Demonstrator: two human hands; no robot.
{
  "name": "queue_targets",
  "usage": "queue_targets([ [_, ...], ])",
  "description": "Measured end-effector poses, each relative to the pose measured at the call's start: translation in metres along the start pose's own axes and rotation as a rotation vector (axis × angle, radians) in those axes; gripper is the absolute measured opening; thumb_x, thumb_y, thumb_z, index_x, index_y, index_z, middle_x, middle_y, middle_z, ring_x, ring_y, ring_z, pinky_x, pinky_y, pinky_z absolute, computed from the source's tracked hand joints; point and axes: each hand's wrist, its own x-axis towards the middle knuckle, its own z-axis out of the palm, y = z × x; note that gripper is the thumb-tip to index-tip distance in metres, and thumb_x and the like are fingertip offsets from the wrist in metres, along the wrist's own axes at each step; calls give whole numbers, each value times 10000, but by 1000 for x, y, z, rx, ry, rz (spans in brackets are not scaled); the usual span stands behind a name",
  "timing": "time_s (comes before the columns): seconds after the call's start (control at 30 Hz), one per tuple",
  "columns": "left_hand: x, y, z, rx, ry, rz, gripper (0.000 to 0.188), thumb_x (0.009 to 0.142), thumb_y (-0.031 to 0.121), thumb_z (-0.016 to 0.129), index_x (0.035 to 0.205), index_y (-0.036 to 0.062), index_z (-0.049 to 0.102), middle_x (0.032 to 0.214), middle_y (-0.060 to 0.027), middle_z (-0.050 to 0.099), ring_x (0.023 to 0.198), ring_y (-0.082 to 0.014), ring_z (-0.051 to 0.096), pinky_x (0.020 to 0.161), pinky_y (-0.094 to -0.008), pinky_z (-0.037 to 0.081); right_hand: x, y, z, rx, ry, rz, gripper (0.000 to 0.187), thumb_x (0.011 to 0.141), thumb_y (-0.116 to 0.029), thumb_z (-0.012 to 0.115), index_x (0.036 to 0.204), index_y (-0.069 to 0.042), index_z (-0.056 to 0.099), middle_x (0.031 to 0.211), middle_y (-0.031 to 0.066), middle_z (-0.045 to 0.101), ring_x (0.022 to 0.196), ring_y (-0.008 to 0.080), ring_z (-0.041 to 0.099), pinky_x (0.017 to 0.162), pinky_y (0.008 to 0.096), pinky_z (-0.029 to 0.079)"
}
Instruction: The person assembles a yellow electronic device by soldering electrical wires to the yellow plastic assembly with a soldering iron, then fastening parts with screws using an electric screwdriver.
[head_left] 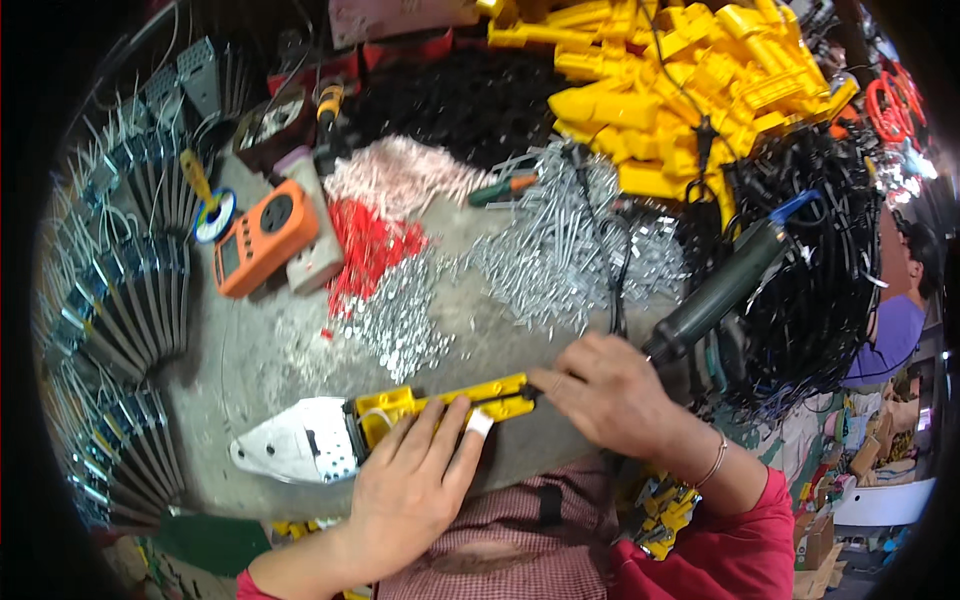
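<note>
A yellow plastic half-shell handle [508, 397] lies on the grey bench in front of me, its open channel facing up with dark strips inside. Joined to its left end is a pointed silvery metal plate [300, 441] with small holes. My left hand [412, 490] holds the handle down, fingers laid across its middle; one finger carries a white wrap. At the handle's right end, my right hand [612, 392] has thumb and fingers pinched together by the tip. Whatever sits between those fingertips is hidden.
Beyond my hands lie heaps of long screws [550, 240], small silvery parts [400, 325], red sleeves [365, 250], pale pink pieces [400, 175] and yellow shells [690, 80]. A dark power screwdriver [720, 290] hangs at right beside black cords [815, 290]. An orange meter [265, 240] stands left, near stacked metal plates [140, 290].
</note>
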Motion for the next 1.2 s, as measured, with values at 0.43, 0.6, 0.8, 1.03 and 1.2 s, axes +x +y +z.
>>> queue_targets([
  [0.43, -12, 0, -11, -212, -117, -72, 787, 712, 28, 612, 1449, 43, 339, 1478, -212, 344, 1367, -369, 346, 1145, -560, 202, 149, 140, -87, -689, 168, 358, 295, 829, -185, 606, 1092, -53, 634, 1085, 155, 636, 1043, 306, 594, 839, 429, 491],
  [0.6, -7, -1, -7, -201, -134, -42, 752, 722, 21, 571, 1443, 47, 360, 1473, -229, 345, 1359, -384, 351, 1148, -564, 187, 187, 145, -80, -547, 94, 474, 268, 807, -294, 646, 1005, -115, 676, 966, 121, 690, 972, 281, 652, 826, 468, 460],
  [0.8, -11, -3, -10, -172, -124, -25, 701, 727, 78, 577, 1408, 44, 416, 1445, -235, 385, 1330, -387, 388, 1118, -576, 226, 198, 142, -75, -381, 456, 80, 463, 847, -415, 618, 1210, -128, 619, 1169, 146, 617, 1102, 297, 582, 926, 452, 463],
  [1.03, -8, -1, -9, -201, -74, -27, 639, 755, 72, 546, 1384, 23, 440, 1424, -241, 410, 1303, -387, 419, 1102, -597, 234, 112, 203, -214, -1024, 32, 771, 306, 770, -33, 580, 1041, -130, 684, 1049, 109, 630, 1119, 298, 558, 927, 410, 461],
  [1.2, -8, -2, -11, -188, -69, -36, 565, 811, 73, 490, 1371, 10, 449, 1414, -242, 421, 1298, -387, 425, 1092, -605, 243, 76, 233, -214, -1178, -25, 648, 299, 847, -107, 559, 1124, -159, 658, 1160, 93, 595, 1162, 276, 526, 975, 475, 404],
])
